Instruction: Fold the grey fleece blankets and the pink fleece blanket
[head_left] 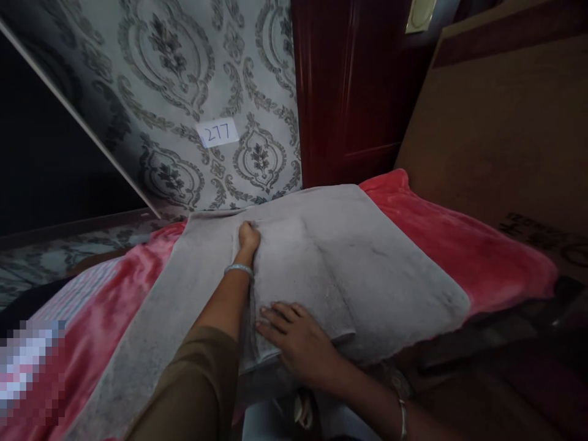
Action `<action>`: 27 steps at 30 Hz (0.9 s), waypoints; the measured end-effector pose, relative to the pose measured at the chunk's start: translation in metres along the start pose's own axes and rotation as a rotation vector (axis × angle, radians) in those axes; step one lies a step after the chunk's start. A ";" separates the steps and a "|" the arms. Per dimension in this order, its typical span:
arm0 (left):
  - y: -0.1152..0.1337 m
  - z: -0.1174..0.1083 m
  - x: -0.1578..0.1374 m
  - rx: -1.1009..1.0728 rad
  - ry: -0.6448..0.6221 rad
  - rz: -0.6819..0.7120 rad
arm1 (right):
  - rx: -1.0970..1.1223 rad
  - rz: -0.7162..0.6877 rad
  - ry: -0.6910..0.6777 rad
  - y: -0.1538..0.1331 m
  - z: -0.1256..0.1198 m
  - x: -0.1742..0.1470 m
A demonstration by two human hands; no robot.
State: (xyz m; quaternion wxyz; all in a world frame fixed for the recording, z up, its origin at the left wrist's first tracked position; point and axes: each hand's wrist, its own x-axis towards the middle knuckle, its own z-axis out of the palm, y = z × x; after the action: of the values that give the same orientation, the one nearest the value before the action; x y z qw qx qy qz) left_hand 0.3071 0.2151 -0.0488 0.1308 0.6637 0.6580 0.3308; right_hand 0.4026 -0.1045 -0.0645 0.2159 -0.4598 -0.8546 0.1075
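A grey plush cloth (386, 257) is spread over the surface in front of me, its left part reaching toward the lower left. On its middle lies a folded grey section (294, 263), layered into a rough rectangle. My left hand (248, 236) is closed at the far left corner of that fold, its fingers curled around the edge of the cloth. Nearer to me, my right hand (301, 343) rests palm down on the near left part of the fold, fingers outstretched. Whether the fold is part of the larger cloth or separate, I cannot tell.
Red plush fabric (450, 245) shows beneath the grey cloth on both sides. Behind stand a patterned wall with a paper label (218, 131) reading 277 and a dark red door (344, 92). A large cardboard box (505, 135) stands at right, a dark panel (50, 141) at left.
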 end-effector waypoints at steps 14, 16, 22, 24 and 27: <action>-0.011 -0.006 0.003 -0.131 -0.127 0.046 | 0.139 0.186 0.129 0.068 -0.052 0.032; -0.013 -0.007 0.002 -0.165 -0.133 0.039 | -0.003 0.383 0.177 0.092 -0.058 0.051; -0.023 -0.005 0.001 -0.280 -0.157 0.006 | -0.199 0.435 -0.069 0.103 -0.032 0.068; -0.026 -0.003 0.002 -0.327 -0.168 -0.003 | -0.181 0.434 -0.135 0.093 -0.031 0.063; -0.031 -0.001 0.006 -0.386 -0.186 -0.019 | -0.117 0.324 -0.244 0.070 -0.033 0.055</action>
State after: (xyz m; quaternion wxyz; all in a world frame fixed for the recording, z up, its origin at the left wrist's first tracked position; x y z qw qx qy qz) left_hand 0.2817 0.2235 -0.0647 0.3188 0.6479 0.5736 0.3868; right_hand 0.4434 -0.0198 -0.0470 0.0635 -0.5866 -0.7941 0.1460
